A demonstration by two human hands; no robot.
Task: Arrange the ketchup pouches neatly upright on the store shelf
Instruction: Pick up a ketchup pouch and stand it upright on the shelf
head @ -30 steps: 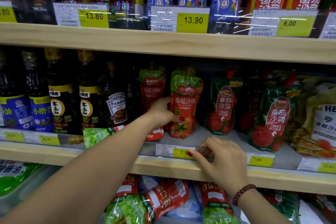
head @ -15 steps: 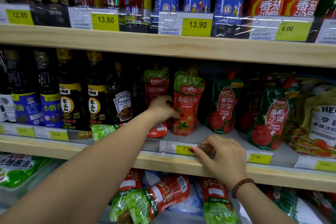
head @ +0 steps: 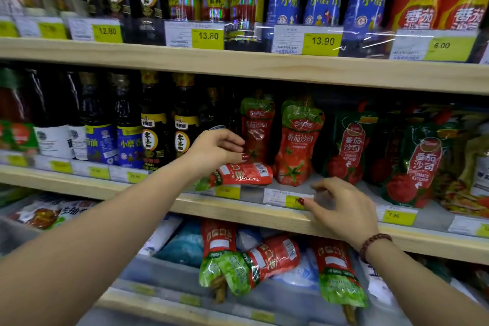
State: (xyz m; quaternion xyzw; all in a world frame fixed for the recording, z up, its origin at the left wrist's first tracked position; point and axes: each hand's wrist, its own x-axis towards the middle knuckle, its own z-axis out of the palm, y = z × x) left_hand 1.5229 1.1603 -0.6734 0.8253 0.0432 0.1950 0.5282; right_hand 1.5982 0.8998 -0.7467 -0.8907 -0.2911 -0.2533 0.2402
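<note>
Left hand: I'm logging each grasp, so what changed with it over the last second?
The left hand let go of the upright pouch and drew back left, fingers now open above the pouch lying flat. The right hand stayed on the shelf edge; the pouches kept their places.

Pouch lying under the left hand (head: 239, 173): red, green end, white barcode patch.
Upright pouch beyond the right hand (head: 300, 144): red, green top, tomato print.
Price tag at the right fingertips (head: 287, 197): white and yellow.
Right wrist bracelet (head: 374, 243): dark red beads.
</note>
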